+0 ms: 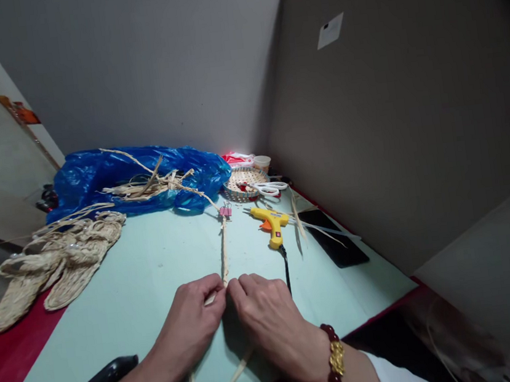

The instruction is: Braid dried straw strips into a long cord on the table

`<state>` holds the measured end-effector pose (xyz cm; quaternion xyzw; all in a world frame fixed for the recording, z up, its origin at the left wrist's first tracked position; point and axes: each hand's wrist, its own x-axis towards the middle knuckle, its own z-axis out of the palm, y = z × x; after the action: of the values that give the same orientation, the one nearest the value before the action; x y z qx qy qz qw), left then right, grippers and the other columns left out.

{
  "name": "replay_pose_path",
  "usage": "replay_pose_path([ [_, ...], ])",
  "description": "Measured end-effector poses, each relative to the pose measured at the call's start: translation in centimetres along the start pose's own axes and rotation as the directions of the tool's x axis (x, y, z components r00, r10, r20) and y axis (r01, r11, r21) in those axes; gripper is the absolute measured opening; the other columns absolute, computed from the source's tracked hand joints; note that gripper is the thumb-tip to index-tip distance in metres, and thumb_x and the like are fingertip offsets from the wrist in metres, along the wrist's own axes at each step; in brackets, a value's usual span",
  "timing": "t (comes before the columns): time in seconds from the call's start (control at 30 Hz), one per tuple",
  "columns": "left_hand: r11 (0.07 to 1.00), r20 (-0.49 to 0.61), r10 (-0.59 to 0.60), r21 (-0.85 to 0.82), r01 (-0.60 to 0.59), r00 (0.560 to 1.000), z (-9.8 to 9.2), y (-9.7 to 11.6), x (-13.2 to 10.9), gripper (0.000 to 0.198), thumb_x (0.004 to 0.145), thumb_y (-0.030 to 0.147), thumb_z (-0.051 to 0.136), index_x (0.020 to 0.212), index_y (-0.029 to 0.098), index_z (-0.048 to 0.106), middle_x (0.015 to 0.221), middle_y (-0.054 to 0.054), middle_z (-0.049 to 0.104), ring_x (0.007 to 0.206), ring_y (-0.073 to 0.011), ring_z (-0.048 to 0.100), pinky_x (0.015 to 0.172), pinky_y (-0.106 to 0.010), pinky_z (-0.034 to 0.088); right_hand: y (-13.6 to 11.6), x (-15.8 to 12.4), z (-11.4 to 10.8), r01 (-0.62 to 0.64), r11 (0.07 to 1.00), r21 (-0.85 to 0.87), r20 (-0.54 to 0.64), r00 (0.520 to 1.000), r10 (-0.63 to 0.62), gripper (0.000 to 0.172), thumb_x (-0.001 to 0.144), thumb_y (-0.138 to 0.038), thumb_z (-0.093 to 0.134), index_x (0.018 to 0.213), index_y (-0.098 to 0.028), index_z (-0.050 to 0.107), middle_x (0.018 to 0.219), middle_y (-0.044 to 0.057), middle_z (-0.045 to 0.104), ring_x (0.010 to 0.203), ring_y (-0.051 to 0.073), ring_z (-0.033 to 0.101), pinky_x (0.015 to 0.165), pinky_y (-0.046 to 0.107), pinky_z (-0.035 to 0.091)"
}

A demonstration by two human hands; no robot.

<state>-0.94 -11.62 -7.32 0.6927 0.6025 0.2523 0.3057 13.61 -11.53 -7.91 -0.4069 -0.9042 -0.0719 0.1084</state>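
My left hand (pixel 200 312) is closed on a pale strip of plant fibre at the near end of a straw cord (pixel 224 250). Right against it, my right hand (pixel 262 308) pinches the same cord, fingers curled down over it. The cord runs away from me to a pink binder clip (pixel 225 211), which grips it on the table. Beyond the clip, a strand leads on to a bundle of dry straw (pixel 152 185) lying on a blue plastic bag (pixel 81 175). Loose ends of the strips (pixel 232 380) hang below my hands toward the table's near edge.
A yellow glue gun (pixel 272 221) lies right of the cord, its cable trailing toward me. White-handled scissors (pixel 270 187) rest by a woven basket (pixel 244 180). A black tablet-like slab (pixel 336 243) lies at the right edge. Woven straw slippers (pixel 77 259) sit at left. Walls stand behind and right.
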Motion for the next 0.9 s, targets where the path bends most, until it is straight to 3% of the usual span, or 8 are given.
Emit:
replay_pose_path([
  [0.07,0.998,0.019,-0.01,-0.068,0.011,1.0,0.0,-0.2,0.2,0.025,0.081,0.03,0.04,0.059,0.02,0.046,0.058,0.003,0.046,0.06,-0.0157,0.044,0.058,-0.027,0.032,0.0,-0.1,0.4,0.007,1.0,-0.018,-0.073,0.997,-0.009,0.015,0.079,-0.002,0.052,0.086,-0.016,0.052,0.079,0.006,0.059,0.071,0.023,0.057,0.049,0.03,0.036],
  [0.17,0.988,0.028,-0.024,-0.15,0.028,0.999,0.1,-0.5,0.3,0.023,0.079,0.03,0.04,0.059,0.02,0.047,0.057,0.004,0.043,0.06,-0.0155,0.042,0.056,-0.026,0.032,0.2,-0.2,0.6,0.013,1.0,0.002,-0.083,0.996,-0.013,0.018,0.079,0.0,0.05,0.087,-0.016,0.05,0.081,0.006,0.059,0.074,0.022,0.056,0.052,0.031,0.041],
  [0.33,0.976,0.001,-0.028,-0.214,0.027,1.0,0.3,-0.8,0.2,0.022,0.076,0.027,0.043,0.055,0.021,0.042,0.054,0.005,0.038,0.057,-0.014,0.038,0.055,-0.025,0.031,0.1,-0.5,0.2,-0.035,0.983,0.181,-0.05,0.998,0.044,0.042,0.078,0.001,0.046,0.116,-0.012,0.037,0.087,0.007,0.06,0.074,0.019,0.055,0.061,0.031,0.044],
  [0.43,0.97,0.014,-0.025,-0.242,0.027,1.0,0.2,-0.8,0.2,0.02,0.075,0.025,0.043,0.056,0.019,0.049,0.055,0.004,0.046,0.059,-0.0151,0.043,0.057,-0.026,0.034,-0.6,-0.8,0.0,-0.067,0.968,0.241,-0.054,0.995,0.083,0.035,0.078,-0.001,0.046,0.108,-0.016,0.034,0.084,0.006,0.058,0.07,0.018,0.054,0.059,0.03,0.042],
  [0.63,0.915,0.071,0.001,-0.403,0.028,0.997,0.1,-0.9,0.3,0.018,0.073,0.024,0.047,0.06,0.017,0.057,0.059,0.002,0.057,0.064,-0.017,0.05,0.062,-0.027,0.039,-1.7,-0.4,-0.3,-0.021,0.996,0.087,-0.149,0.988,0.034,0.029,0.077,-0.001,0.044,0.097,-0.019,0.036,0.079,0.004,0.055,0.069,0.021,0.053,0.052,0.032,0.04],
  [0.8,0.866,0.097,-0.023,-0.495,0.068,0.995,0.0,-1.2,0.5,0.015,0.067,0.021,0.046,0.052,0.019,0.047,0.054,0.005,0.048,0.058,-0.0127,0.044,0.057,-0.025,0.035,-2.7,0.3,-0.5,-0.009,1.0,0.02,-0.093,0.996,0.011,0.026,0.078,0.0,0.044,0.097,-0.017,0.04,0.076,0.006,0.055,0.066,0.022,0.054,0.049,0.031,0.041],
  [0.9,0.838,0.138,-0.036,-0.535,0.105,0.99,0.0,-1.4,0.8,0.013,0.066,0.024,0.048,0.054,0.018,0.05,0.053,0.006,0.046,0.055,-0.0115,0.042,0.057,-0.025,0.034,-3.4,0.2,0.1,-0.013,1.0,-0.025,-0.124,0.992,0.009,0.025,0.082,-0.002,0.042,0.105,-0.013,0.043,0.078,0.009,0.057,0.066,0.022,0.056,0.049,0.032,0.043],
])
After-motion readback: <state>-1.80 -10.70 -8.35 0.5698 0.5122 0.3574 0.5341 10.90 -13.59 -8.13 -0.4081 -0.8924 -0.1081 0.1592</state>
